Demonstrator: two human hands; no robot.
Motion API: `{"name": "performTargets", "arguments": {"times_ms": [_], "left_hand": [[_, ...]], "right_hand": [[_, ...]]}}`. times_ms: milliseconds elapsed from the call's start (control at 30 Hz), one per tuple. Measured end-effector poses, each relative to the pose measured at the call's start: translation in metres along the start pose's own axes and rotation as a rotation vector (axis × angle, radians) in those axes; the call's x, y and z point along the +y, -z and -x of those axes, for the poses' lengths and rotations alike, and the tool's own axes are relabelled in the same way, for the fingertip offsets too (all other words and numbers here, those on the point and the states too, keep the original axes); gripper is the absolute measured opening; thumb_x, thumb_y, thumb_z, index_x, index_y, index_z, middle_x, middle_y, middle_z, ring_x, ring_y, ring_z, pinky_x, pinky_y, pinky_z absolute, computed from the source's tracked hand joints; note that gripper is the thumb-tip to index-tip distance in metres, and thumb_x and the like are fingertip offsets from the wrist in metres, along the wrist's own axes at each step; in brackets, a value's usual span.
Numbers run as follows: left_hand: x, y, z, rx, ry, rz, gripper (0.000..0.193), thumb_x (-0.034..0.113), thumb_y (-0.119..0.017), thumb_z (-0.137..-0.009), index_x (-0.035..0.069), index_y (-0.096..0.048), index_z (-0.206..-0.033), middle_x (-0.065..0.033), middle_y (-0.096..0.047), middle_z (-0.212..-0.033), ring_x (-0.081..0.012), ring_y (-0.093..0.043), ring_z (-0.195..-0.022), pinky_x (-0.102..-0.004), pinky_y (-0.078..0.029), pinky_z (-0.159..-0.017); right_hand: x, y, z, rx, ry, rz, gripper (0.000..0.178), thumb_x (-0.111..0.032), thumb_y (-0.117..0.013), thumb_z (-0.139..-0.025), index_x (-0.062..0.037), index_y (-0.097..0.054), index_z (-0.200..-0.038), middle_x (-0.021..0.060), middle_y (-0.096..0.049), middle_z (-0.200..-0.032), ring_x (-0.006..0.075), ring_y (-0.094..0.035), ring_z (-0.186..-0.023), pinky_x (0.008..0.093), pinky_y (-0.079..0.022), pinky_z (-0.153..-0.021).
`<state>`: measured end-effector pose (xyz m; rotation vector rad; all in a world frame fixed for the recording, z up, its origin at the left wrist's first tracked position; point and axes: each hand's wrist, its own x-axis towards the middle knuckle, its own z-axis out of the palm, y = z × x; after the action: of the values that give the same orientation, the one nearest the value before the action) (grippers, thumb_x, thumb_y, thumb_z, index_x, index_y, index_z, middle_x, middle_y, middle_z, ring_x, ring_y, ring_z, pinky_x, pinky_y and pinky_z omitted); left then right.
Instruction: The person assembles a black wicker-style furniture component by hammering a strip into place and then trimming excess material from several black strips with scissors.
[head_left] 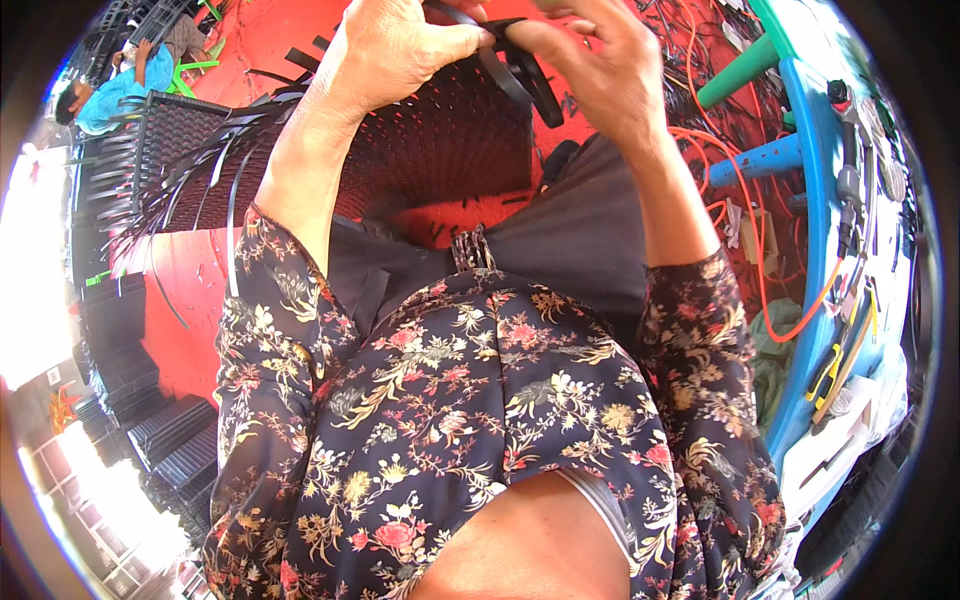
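At the top edge, a flat black strip (pixel 541 92), bent into a loop, is between my two hands. My left hand (pixel 395 52) is closed, its thumb pressed on the strip. From the other side, my right hand (pixel 605 72) pinches it with thumb and finger; the upper fingertips are cut off by the picture's edge. Below and behind my hands lies a dark woven panel (pixel 450 145), close to my knees. Many loose black strip ends (pixel 215 165) stick out from its left side.
At right, a blue table (pixel 808 200) holds yellow-handled cutters (pixel 827 370) and a black air tool (pixel 848 190). An orange hose (pixel 765 250) loops beside it. Another person (pixel 115 100) sits at upper left. Black stacked pieces (pixel 175 430) stand at left, and scraps litter the red floor (pixel 180 320).
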<state>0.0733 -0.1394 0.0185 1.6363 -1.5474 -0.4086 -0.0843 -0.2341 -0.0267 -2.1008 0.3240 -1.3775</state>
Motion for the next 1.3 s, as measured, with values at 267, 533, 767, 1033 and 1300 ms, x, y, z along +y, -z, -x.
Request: {"name": "performTargets", "arguments": {"times_ms": [267,533,767,1033,1300], "left_hand": [[0.003,0.004,0.001,-0.056,-0.026,-0.165,0.018,-0.001,-0.066,-0.072,0.000,-0.064,-0.090,-0.0043,-0.065,-0.076,-0.0100,-0.060,-0.071,-0.0244,-0.048,-0.067],[0.013,0.007,0.005,-0.114,-0.057,-0.099,0.026,-0.004,-0.063,-0.069,0.001,-0.064,-0.095,-0.0060,-0.065,-0.086,-0.0146,-0.061,-0.082,-0.0279,-0.048,-0.075],[0.009,0.001,0.006,-0.065,-0.184,-0.204,0.043,0.002,-0.076,-0.061,0.001,-0.062,-0.101,-0.0075,-0.063,-0.090,-0.0205,-0.062,-0.086,-0.0310,-0.048,-0.078],[0.003,-0.006,0.004,0.000,-0.153,-0.220,0.025,0.006,-0.075,-0.069,0.000,-0.064,-0.091,-0.0069,-0.062,-0.084,-0.0146,-0.060,-0.081,-0.0272,-0.047,-0.074],[-0.001,-0.005,-0.003,-0.033,-0.217,0.036,0.005,0.002,-0.067,-0.078,0.000,-0.064,-0.082,-0.0015,-0.062,-0.081,-0.0102,-0.058,-0.077,-0.0238,-0.045,-0.070]], "right_hand": [[-0.005,0.001,-0.038,-0.078,-0.104,-0.416,0.005,0.001,-0.064,-0.082,-0.0010,-0.059,-0.080,-0.0005,-0.057,-0.076,0.0072,-0.053,-0.072,0.0228,-0.044,-0.063],[-0.009,0.012,-0.054,-0.046,-0.057,-0.405,0.004,0.000,-0.060,-0.085,0.0021,-0.060,-0.082,-0.0003,-0.056,-0.079,0.0056,-0.051,-0.075,0.0210,-0.045,-0.066],[-0.003,0.008,-0.048,-0.177,-0.121,-0.620,0.013,-0.004,-0.059,-0.088,0.0039,-0.057,-0.099,0.0013,-0.058,-0.085,0.0064,-0.054,-0.079,0.0224,-0.045,-0.071],[0.033,0.014,0.001,0.065,-0.286,-0.654,0.013,-0.003,-0.057,-0.087,0.0020,-0.058,-0.099,0.0023,-0.058,-0.085,0.0079,-0.055,-0.077,0.0230,-0.046,-0.071],[0.049,-0.009,0.109,0.298,-0.858,-0.747,0.009,0.000,-0.057,-0.080,-0.0002,-0.059,-0.090,0.0049,-0.063,-0.076,0.0104,-0.059,-0.064,0.0214,-0.046,-0.058]]}}
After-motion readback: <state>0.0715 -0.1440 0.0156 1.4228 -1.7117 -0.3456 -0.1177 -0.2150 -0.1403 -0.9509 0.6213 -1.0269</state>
